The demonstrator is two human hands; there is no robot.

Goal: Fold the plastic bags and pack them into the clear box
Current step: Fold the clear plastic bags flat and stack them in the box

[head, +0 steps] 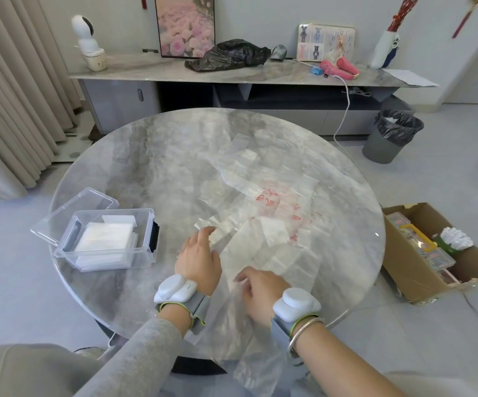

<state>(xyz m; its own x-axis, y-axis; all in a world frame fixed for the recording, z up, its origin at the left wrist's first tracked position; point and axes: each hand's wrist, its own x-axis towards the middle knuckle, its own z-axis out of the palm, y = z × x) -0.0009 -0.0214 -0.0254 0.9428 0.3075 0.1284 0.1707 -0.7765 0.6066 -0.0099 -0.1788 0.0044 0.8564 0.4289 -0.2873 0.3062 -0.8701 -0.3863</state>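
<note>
Our left hand [199, 259] lies flat-fingered on a plastic bag [260, 253] at lower centre; our right hand [260, 293] pinches that bag, which overhangs the near table [146, 156] edge. Red print [272, 200] on loose bags [246, 173] mid-frame is unreadable, and the clear box [109, 262], open with folded bags [104, 236] inside, sits by the table's left rim.

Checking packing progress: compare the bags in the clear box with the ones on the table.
The boxed bags are folded into a neat white stack; the loose bags lie flat, scattered and overlapping. The boxed bags sit inside the clear box; the loose bags spread across the table. Both are thin plastic.
</note>
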